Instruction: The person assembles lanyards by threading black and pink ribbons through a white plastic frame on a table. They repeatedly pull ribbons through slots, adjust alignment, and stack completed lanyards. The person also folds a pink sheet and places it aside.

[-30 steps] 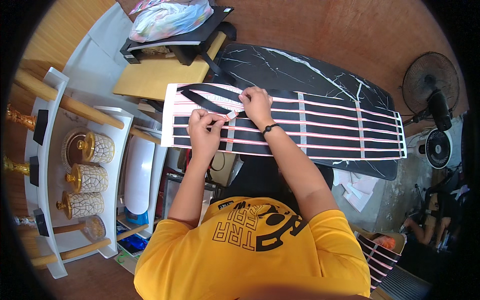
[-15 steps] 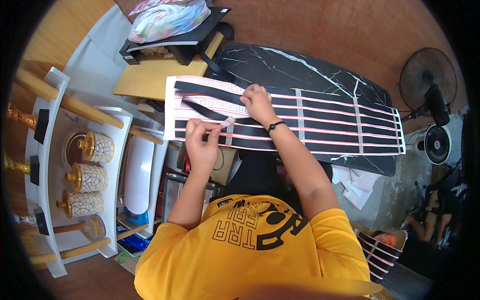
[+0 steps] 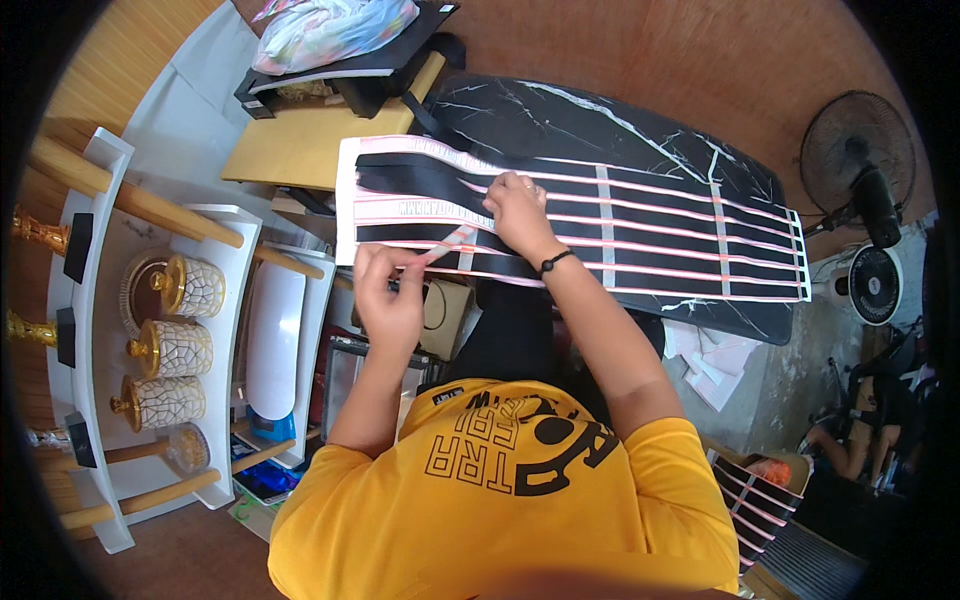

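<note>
A wide band of black strips [image 3: 660, 240] alternating with pink-and-white printed strips lies across the dark table. A white edge piece [image 3: 347, 200] crosses its left end. My left hand [image 3: 388, 292] pinches one end of a pale tape piece [image 3: 452, 243] beside the near left part of the band. The tape slants up toward the strips. My right hand [image 3: 521, 215], with a dark bracelet, has its fingers curled down on the strips, gripping a loose black strip [image 3: 425, 175] that bows up to its left. Pale cross tapes [image 3: 720, 240] span the strips farther right.
The black marble-patterned tabletop [image 3: 600, 125] reaches beyond the band. At left stand white shelves [image 3: 225, 340] with gold-lidded jars [image 3: 185, 345]. Behind is a yellow wooden stand [image 3: 285, 145] with a plastic bag [image 3: 330, 35]. Two fans [image 3: 855, 165] and a striped bin [image 3: 755, 500] are at right.
My left hand has moved slightly left and down, drawing the tape piece out longer and straighter. The loose black strips at the left have shifted and lie closer together. My right hand stays nearly in place.
</note>
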A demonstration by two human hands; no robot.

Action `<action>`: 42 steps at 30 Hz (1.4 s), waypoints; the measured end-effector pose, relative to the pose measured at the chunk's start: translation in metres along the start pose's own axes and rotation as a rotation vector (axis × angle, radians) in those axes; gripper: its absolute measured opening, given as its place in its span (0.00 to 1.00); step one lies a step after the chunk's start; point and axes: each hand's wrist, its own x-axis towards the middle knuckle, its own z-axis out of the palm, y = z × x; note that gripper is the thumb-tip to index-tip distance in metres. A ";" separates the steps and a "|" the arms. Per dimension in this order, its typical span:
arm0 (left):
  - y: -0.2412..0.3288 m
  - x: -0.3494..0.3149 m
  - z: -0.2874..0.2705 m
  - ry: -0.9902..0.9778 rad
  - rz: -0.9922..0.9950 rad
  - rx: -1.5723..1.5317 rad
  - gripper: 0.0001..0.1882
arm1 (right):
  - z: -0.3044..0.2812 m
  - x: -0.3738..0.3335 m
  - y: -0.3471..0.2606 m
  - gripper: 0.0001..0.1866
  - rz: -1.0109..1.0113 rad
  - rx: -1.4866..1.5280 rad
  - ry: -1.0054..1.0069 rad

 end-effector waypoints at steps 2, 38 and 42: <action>0.006 -0.007 -0.013 0.032 0.024 -0.041 0.04 | 0.000 0.005 0.004 0.07 0.007 0.012 -0.004; 0.030 -0.004 -0.059 -0.084 0.043 0.057 0.05 | -0.029 -0.025 -0.004 0.08 -0.157 0.344 -0.024; 0.023 -0.006 -0.051 -0.075 -0.051 0.048 0.04 | -0.043 -0.045 -0.011 0.09 -0.326 0.201 -0.038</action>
